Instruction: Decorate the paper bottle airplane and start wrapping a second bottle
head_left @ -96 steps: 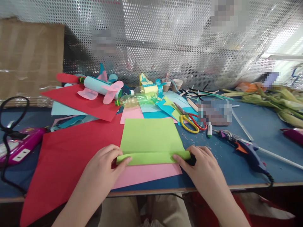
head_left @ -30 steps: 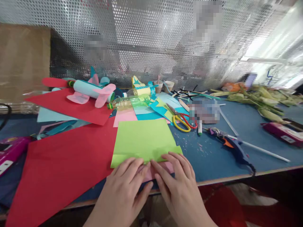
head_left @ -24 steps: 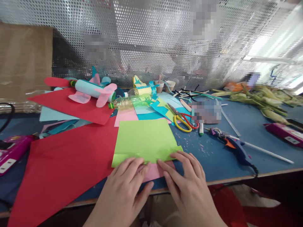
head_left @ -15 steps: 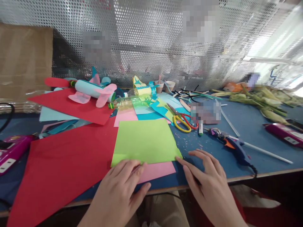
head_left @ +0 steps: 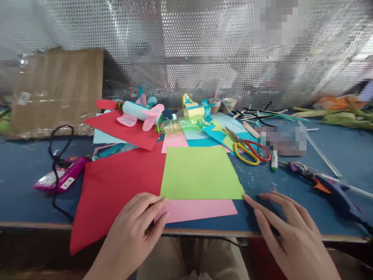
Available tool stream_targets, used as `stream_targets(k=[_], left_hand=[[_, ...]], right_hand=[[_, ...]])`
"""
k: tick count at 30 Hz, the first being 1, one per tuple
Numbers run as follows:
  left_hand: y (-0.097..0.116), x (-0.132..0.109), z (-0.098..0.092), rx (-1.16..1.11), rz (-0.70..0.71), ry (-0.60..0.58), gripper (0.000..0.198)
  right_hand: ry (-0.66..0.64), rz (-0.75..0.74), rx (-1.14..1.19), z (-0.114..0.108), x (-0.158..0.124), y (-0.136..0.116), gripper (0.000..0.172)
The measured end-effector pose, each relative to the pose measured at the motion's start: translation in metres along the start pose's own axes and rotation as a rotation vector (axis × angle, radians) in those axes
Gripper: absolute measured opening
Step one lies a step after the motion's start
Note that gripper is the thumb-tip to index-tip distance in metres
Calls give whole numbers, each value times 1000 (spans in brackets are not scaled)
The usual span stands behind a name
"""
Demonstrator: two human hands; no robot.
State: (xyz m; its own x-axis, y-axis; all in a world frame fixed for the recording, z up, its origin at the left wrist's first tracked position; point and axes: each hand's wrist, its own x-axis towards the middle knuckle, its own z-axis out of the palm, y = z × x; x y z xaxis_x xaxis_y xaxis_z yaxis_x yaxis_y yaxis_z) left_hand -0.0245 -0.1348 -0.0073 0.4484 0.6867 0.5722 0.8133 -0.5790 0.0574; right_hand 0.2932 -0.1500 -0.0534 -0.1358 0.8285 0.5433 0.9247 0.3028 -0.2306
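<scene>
A bright green sheet of paper point(head_left: 201, 173) lies flat before me, over part of a pink sheet point(head_left: 201, 210) and beside a large red sheet point(head_left: 122, 182). My left hand point(head_left: 135, 223) rests at the green sheet's near left corner, its fingertips on the paper and its thumb apart. At the near right corner, my right hand point(head_left: 287, 225) touches the paper with the index fingertip, the other fingers spread. Scissors point(head_left: 247, 149) with yellow and red handles lie half open beyond the sheet's right side. To their right is a blue glue gun point(head_left: 329, 186).
Plastic bottles point(head_left: 180, 123) and a paper-winged bottle model point(head_left: 136, 111) lie at the back. A purple power strip point(head_left: 62, 175) with a black cord sits at left. Cardboard point(head_left: 64, 93) leans behind it. A marker point(head_left: 274, 161) and dried husks point(head_left: 335, 116) are at right.
The view has turned left, so things appear further right. My left hand has slid along the near edge to the left corner. The near left edge, raised before, now lies flat.
</scene>
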Motion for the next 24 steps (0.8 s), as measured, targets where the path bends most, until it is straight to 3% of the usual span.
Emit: stream_targets(k=[8,11,17,20,24], left_hand=[[-3,11,2,-33,-29,-65,26],[-3,15,1,-90,-21,-113,27],[-6,16,1,-105,10,-81,28],[-7,14,2,-91,37,-87,26],[-2,16,-2,-134,35,-143,22]], right_hand=[[47,9,-74,5,20,2,45],[32,16,-16,11,29,-6,38],[-70,265,382,15,47,-21,35],[-240,377,731,10,63,-23,47],[-309,491,968,14,85,-19,72]])
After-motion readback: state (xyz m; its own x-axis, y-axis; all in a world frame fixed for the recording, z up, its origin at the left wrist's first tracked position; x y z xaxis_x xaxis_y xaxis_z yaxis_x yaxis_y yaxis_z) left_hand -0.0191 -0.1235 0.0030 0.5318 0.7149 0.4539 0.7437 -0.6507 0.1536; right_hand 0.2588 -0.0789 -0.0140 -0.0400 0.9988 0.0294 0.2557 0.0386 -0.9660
